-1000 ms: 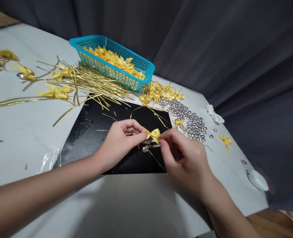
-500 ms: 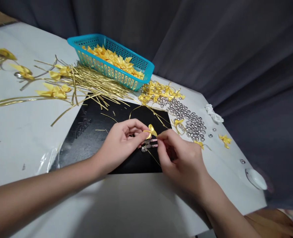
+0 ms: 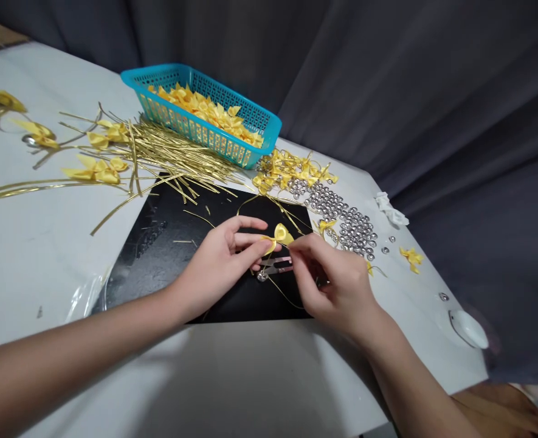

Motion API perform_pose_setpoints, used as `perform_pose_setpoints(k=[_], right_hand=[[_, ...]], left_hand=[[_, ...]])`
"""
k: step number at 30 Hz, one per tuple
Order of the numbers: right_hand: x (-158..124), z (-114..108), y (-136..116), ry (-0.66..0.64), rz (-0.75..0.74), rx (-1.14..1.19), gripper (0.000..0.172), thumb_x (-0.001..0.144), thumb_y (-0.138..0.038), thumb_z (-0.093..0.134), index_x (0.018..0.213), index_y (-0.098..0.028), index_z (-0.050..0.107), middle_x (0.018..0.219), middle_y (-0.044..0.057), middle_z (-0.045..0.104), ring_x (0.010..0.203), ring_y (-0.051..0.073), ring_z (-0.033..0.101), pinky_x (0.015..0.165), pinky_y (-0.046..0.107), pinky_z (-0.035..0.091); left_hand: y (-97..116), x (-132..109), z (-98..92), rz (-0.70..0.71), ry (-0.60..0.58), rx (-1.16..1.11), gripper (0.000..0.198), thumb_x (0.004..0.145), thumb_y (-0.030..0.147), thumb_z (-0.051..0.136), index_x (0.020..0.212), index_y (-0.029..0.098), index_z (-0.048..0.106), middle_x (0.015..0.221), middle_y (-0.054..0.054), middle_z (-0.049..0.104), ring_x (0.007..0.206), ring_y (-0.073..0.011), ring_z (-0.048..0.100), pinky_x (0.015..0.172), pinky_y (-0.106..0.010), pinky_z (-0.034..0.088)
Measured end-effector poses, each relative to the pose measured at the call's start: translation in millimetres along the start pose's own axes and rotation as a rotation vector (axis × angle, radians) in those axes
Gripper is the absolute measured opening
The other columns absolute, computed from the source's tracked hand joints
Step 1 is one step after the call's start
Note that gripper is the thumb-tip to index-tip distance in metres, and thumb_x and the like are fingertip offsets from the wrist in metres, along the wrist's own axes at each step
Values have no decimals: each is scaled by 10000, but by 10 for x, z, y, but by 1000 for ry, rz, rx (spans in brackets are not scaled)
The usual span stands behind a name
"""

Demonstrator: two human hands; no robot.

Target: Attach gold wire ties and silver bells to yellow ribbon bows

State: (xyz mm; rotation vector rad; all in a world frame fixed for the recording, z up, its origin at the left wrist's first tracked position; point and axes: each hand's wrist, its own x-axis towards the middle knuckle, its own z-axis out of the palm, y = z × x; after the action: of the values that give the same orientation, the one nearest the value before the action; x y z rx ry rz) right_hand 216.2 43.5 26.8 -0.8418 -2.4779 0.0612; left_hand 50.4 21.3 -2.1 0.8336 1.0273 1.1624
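A small yellow ribbon bow (image 3: pixel 283 233) is pinched between the thumb and fingers of my left hand (image 3: pixel 225 255). Beside it, the thumb and forefinger of my right hand (image 3: pixel 330 274) pinch together at the bow's right edge, on what looks like a thin gold cord. Two slim metal blades, like those of thread snips (image 3: pixel 278 265), stick out leftward from under my right hand; their handle is hidden in the palm. Below my left fingertips hangs a shiny silver bell-like bead (image 3: pixel 262 276) with gold cord. Both hands are above a black mat (image 3: pixel 172 243).
A blue basket (image 3: pixel 196 125) of yellow bows stands at the back. Before it lie gold cords (image 3: pixel 177 146). Finished-looking bows (image 3: pixel 291 167) and many silver beads (image 3: pixel 355 228) are spread to the right. A white rounded object (image 3: pixel 469 328) sits near the table's right edge.
The bow has turned so its right loop shows more fully. My left fingers have straightened a little, and my right hand has shifted slightly right with the blades.
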Motion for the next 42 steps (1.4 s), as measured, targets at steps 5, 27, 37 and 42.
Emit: perform_pose_setpoints(k=[5, 27, 37, 42], right_hand=[[1, -11, -29, -8, -31, -51, 115, 798, -47, 467, 743, -135, 516, 532, -44, 458, 406, 45, 399, 427, 177, 304], [-133, 291, -312, 163, 219, -57, 90, 818, -90, 442, 761, -155, 466, 478, -69, 455, 308, 32, 339, 342, 156, 265], [-160, 387, -271, 294, 216, 2, 125, 835, -77, 472, 895, -187, 470, 685, -9, 625, 413, 59, 516, 373, 159, 344], [-135, 399, -297, 339, 253, 114, 169, 828, -66, 490, 938, -190, 454, 634, -48, 593, 345, 30, 430, 336, 147, 297]], left_hand=[[-11, 14, -37, 47, -106, 13, 199, 770, 262, 649, 925, 137, 645, 789, -23, 712, 621, -79, 569, 561, -166, 430], [-52, -103, 2, 294, -68, 440, 143, 820, 219, 559, 895, 157, 663, 807, -25, 709, 678, -106, 628, 569, -164, 451], [-79, -185, 92, 176, 93, 223, 188, 777, 305, 643, 884, 180, 553, 766, -14, 714, 707, -142, 678, 556, -160, 481], [-38, -273, 151, 230, 217, 305, 140, 771, 306, 644, 842, 188, 618, 736, 2, 715, 660, -135, 674, 550, -164, 496]])
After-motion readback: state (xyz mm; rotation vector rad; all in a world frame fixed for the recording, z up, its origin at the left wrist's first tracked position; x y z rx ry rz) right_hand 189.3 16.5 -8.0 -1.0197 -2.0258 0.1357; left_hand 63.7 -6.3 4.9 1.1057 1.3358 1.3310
